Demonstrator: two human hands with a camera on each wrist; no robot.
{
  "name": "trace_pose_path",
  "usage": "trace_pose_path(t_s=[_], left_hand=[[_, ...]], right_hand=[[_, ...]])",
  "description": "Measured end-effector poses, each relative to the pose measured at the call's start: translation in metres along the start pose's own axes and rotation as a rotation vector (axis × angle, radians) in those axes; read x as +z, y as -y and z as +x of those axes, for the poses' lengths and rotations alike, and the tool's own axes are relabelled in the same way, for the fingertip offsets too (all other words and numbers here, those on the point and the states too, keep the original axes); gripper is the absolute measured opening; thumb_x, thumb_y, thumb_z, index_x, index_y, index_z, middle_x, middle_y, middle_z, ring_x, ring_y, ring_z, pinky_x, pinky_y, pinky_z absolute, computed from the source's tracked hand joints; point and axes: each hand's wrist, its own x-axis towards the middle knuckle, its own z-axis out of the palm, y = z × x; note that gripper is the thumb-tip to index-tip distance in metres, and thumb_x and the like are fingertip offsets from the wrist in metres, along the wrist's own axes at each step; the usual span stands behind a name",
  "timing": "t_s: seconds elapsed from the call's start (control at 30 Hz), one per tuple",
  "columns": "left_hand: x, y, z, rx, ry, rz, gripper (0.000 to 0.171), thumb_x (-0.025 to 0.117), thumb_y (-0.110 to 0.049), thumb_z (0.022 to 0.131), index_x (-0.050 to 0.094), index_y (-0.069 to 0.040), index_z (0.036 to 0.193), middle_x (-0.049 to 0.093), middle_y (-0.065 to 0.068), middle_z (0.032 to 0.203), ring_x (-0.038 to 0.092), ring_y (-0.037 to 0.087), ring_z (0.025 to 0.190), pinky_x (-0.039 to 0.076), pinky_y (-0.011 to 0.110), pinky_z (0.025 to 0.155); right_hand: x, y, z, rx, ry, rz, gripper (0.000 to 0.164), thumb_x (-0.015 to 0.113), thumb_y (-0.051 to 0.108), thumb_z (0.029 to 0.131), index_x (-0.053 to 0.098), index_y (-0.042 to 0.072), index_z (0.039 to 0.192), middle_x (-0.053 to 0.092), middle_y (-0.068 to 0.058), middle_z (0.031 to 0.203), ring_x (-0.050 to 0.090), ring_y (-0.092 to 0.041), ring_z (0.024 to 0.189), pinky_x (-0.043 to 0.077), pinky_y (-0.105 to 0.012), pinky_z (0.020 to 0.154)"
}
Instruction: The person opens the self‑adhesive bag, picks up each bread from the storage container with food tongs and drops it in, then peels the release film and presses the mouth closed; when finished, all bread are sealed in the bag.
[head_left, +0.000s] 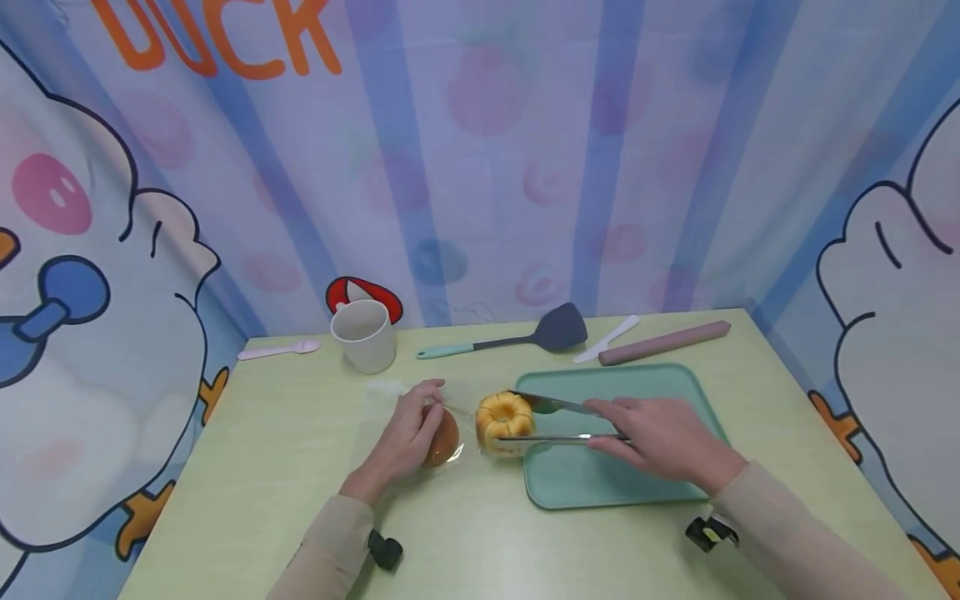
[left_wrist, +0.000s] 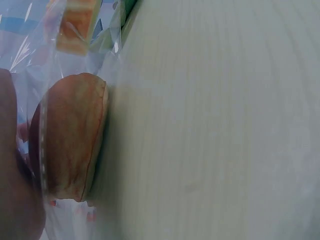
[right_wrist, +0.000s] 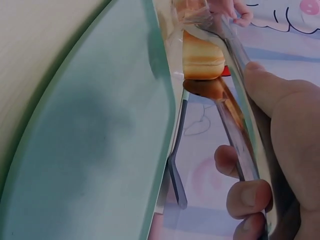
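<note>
A round brown bun (head_left: 442, 437) lies on the table inside a clear plastic bag (left_wrist: 112, 47). My left hand (head_left: 408, 429) holds the bagged bun from its left side, thumb on its edge and fingers reaching beyond it. Just to the right sits a golden ring-shaped bread (head_left: 504, 417), at the tray's left edge. My right hand (head_left: 660, 437) grips metal tongs (head_left: 570, 439); their two arms lie along opposite sides of the ring bread. In the right wrist view, one tong tip touches the bread (right_wrist: 202, 57); the other is partly behind plastic.
A green tray (head_left: 622, 492) lies under the right hand. Along the back are a pale spoon (head_left: 279, 350), a white mug (head_left: 366, 337), a dark spatula (head_left: 558, 329), a white plastic knife (head_left: 607, 339) and a mauve rolling pin (head_left: 667, 342). A printed curtain hangs behind the table.
</note>
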Motion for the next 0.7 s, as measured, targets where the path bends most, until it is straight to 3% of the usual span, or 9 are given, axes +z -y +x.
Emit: trace_pose_path(t_s=[0.13, 0.27, 0.5, 0.7], left_hand=[[0.001, -0.001, -0.001, 0.033, 0.000, 0.016, 0.011, 0.051, -0.012, 0.108, 0.053, -0.010, 0.118, 0.055, 0.019, 0.151, 0.046, 0.044, 0.144, 0.026, 0.069, 0.122], [0.001, -0.003, -0.001, 0.051, 0.005, 0.032, 0.012, 0.050, -0.013, 0.108, 0.053, -0.009, 0.119, 0.055, 0.018, 0.151, 0.047, 0.044, 0.144, 0.032, 0.066, 0.120], [0.000, -0.005, -0.002, 0.036, 0.019, 0.079, 0.012, 0.049, -0.018, 0.110, 0.055, -0.012, 0.119, 0.055, 0.014, 0.153, 0.044, 0.041, 0.148, 0.012, 0.083, 0.116], [-0.001, -0.003, 0.000, 0.056, 0.004, 0.113, 0.006, 0.050, -0.018, 0.109, 0.054, -0.017, 0.114, 0.056, 0.014, 0.151, 0.046, 0.041, 0.146, 0.010, 0.087, 0.112]], right_hand=[[0.002, 0.004, 0.007, 0.018, 0.033, -0.002, 0.052, 0.062, 0.056, 0.102, 0.067, 0.020, 0.139, 0.069, 0.008, 0.085, 0.044, 0.004, 0.053, 0.029, -0.022, 0.042], [0.004, 0.008, 0.014, -0.012, -0.001, -0.024, 0.055, 0.065, 0.057, 0.100, 0.066, 0.021, 0.142, 0.064, 0.009, 0.083, 0.035, 0.002, 0.049, 0.025, -0.023, 0.040], [0.012, 0.011, 0.025, -0.044, -0.021, -0.053, 0.057, 0.067, 0.058, 0.097, 0.064, 0.023, 0.143, 0.062, 0.009, 0.083, 0.027, -0.001, 0.044, 0.018, -0.024, 0.040], [0.019, 0.015, 0.031, -0.021, -0.006, -0.070, 0.057, 0.066, 0.059, 0.098, 0.065, 0.021, 0.141, 0.070, 0.003, 0.090, 0.033, -0.002, 0.044, 0.020, -0.025, 0.038]])
